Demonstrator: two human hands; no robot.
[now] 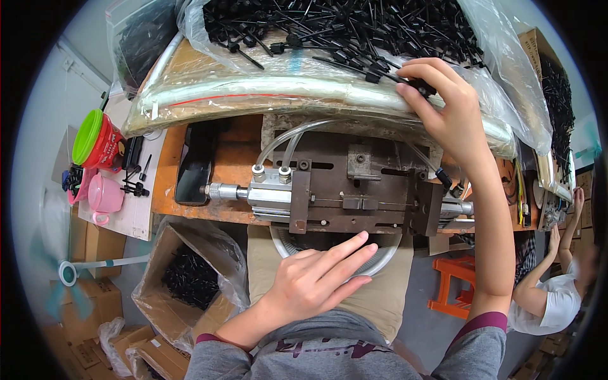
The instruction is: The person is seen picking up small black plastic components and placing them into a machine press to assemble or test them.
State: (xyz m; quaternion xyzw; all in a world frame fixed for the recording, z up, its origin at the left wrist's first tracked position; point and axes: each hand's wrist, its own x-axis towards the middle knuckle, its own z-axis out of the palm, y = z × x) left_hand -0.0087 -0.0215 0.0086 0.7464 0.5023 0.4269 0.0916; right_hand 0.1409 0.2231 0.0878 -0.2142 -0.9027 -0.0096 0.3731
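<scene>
My right hand [446,101] reaches to the front edge of a heap of thin black cable ties [342,28] with blocky heads. Its thumb and fingers are curled round a black cable tie [423,87], mostly hidden by the hand. Below, my left hand [320,278] hovers over my lap with its fingers stretched out and nothing in it. Just beyond its fingertips stands a brown metal fixture [342,221] with small metal jaws [360,202] at its middle. A silver pneumatic cylinder [269,196] sits at its left, fed by clear hoses [278,140].
The heap lies in a plastic-lined tray with a padded rim [253,92]. On the left are a black bin [197,164], a red-and-green bucket [95,140] and a pink cup [104,193]. A lined carton [190,266] stands below, an orange stool [453,282] at right. Another person [548,297] works far right.
</scene>
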